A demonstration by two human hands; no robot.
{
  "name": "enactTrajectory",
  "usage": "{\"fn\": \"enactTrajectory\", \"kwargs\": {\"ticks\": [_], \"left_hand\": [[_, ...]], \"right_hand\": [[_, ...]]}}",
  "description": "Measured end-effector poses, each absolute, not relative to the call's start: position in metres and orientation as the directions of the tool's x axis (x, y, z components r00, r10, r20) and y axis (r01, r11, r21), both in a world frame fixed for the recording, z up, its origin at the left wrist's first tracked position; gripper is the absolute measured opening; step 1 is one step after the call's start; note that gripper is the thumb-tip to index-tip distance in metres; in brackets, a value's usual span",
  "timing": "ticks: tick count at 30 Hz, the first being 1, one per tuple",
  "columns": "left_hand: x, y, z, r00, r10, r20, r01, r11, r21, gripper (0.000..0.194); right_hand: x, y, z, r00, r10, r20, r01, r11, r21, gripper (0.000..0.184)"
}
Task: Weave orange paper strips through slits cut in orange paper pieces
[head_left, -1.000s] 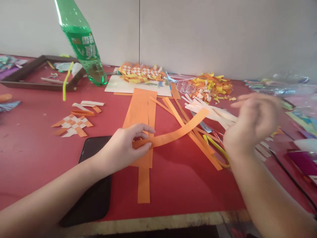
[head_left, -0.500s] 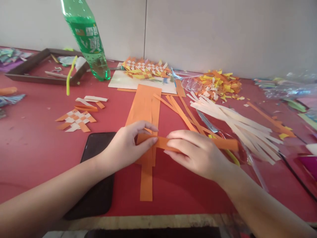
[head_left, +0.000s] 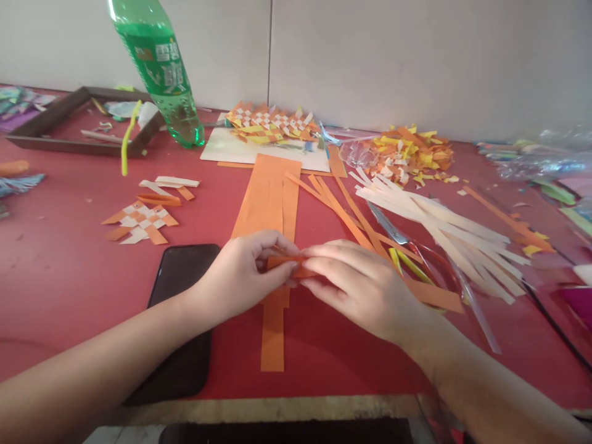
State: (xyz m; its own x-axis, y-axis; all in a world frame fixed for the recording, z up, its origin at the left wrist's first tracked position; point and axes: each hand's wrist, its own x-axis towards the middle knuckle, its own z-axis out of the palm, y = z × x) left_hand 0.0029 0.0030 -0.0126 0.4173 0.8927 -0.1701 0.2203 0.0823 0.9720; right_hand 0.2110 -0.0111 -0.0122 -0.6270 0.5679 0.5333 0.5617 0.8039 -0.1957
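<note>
Chinese characters are printed in white on the green label (head_left: 160, 65) of the green plastic bottle (head_left: 184, 117). In the upper line, "雪碧" (Sprite) can be read. Below it, a much larger white character is shown, slanted and stylised, by which "爽" seems to be spelled. The smaller marks beside them are too blurred to be read.

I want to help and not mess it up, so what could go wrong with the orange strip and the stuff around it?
The strip is pinched between the left hand and the right hand, so a hard squeeze or tug might crease or tear it.
The scissors lie among loose strips beyond the right hand, so grabbing there could mean a poke.
The phone reaches the table's near edge, so an arm might knock it off.
</note>
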Motion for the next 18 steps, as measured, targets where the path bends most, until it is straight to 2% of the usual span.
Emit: {"fn": "enactTrajectory", "kwargs": {"ticks": [2,7,14,18], "left_hand": [[0.0018,0.0031,-0.0130,0.411,0.899,-0.153,0.246,0.052,0.968,0.012],[-0.0011,0.0038,-0.0154,0.351,0.935,-0.043,0.486,-0.143,0.862,0.008],[0.0001,0.0043,-0.0157,0.384,0.915,-0.125,0.370,-0.028,0.929,0.008],[-0.0005,0.0035,-0.0154,0.390,0.919,-0.063,0.440,-0.126,0.889,0.008]], "right_hand": [[0.2105,-0.0112,-0.0124,-0.629,0.565,0.533,0.556,0.807,-0.200,0.013],[0.2102,-0.0099,-0.0115,-0.628,0.586,0.513,0.556,0.798,-0.231,0.009],[0.2075,-0.0117,-0.0171,-0.627,0.617,0.475,0.546,0.783,-0.298,0.012],[0.2062,-0.0117,-0.0179,-0.626,0.613,0.482,0.526,0.788,-0.320,0.013]]}}
